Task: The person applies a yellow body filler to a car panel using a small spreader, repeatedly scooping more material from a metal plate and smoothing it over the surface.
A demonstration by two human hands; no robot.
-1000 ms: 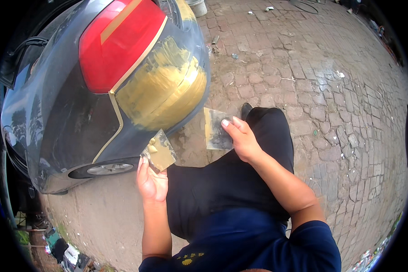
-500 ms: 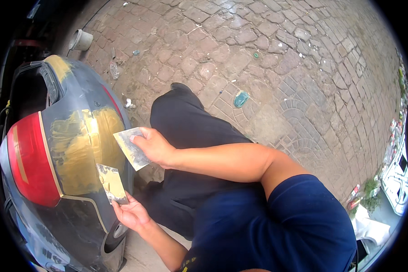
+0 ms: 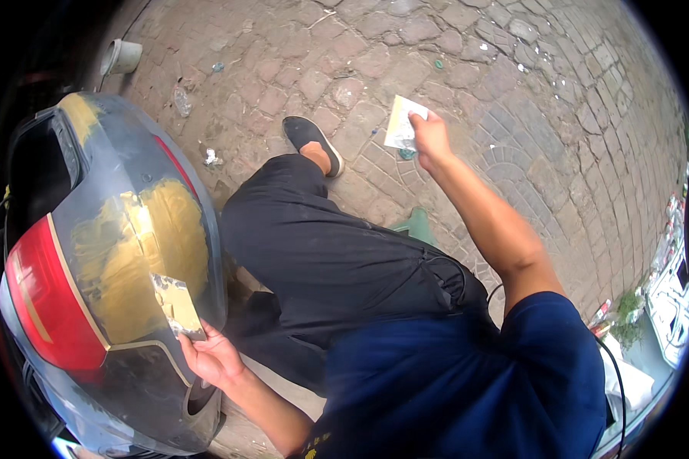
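Observation:
Near the car's rear corner, my left hand (image 3: 213, 359) grips the lower end of a flat putty scraper (image 3: 177, 301) with a layer of yellow filler on it. Far out to the right, over the paving, my right hand (image 3: 431, 139) pinches a pale, thin putty spreader (image 3: 398, 126) with a yellow strip along one edge. Its thumb lies across the face. A broad smear of yellow filler (image 3: 176, 222) covers the grey car body (image 3: 142, 157), just beyond the left scraper. The red tail light (image 3: 46, 294) has tape along its border.
A grey bucket (image 3: 124, 57) stands at the far left on the brick paving (image 3: 367, 53). Part of a green plastic thing (image 3: 419, 226) shows beside my leg (image 3: 344, 260). Crumpled plastic (image 3: 182, 101) and white scraps (image 3: 211, 157) litter the ground near the car.
My right hand has swung away from the car, out to the right, with its spreader. The left hand has shifted slightly left with its scraper. My shoe and the green thing have come into view.

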